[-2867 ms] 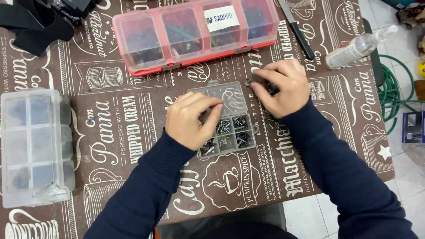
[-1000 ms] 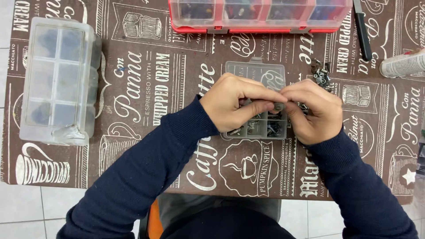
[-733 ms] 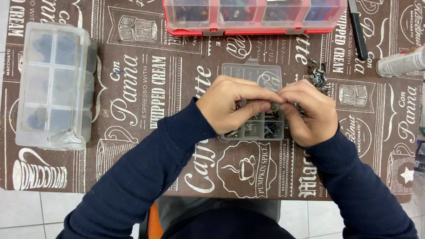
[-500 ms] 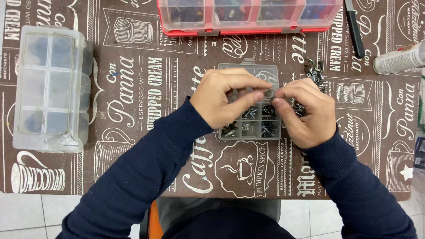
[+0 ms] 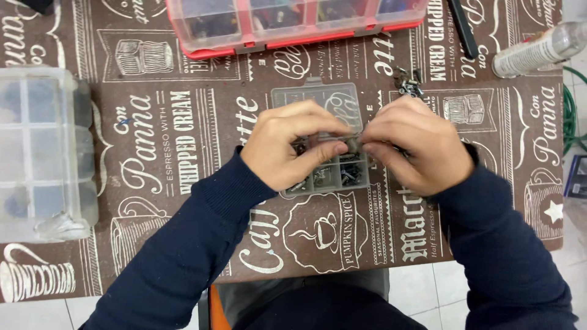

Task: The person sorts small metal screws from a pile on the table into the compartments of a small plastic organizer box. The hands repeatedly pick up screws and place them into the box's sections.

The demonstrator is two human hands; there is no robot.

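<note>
A small clear compartment box (image 5: 324, 104) with dark screws in its near cells lies on the brown printed tablecloth (image 5: 183, 146). Above it my left hand (image 5: 287, 146) and my right hand (image 5: 416, 146) meet fingertip to fingertip, both pinching one small dark metal part (image 5: 353, 144). Whether it is a screw or a nut I cannot tell. A little heap of dark screws (image 5: 408, 81) lies just beyond my right hand. Both arms wear dark blue sleeves.
A red-framed clear organiser case (image 5: 293, 24) stands at the far edge. A large frosted compartment box (image 5: 43, 153) sits at the left. A black pen-like tool (image 5: 463, 27) and a clear bottle (image 5: 538, 49) lie at the far right. A green hose (image 5: 572, 116) hangs off the right edge.
My hands, apart at first, have come together over the small box and now pinch one small part between them. The view has shifted slightly; the boxes stayed in place.
</note>
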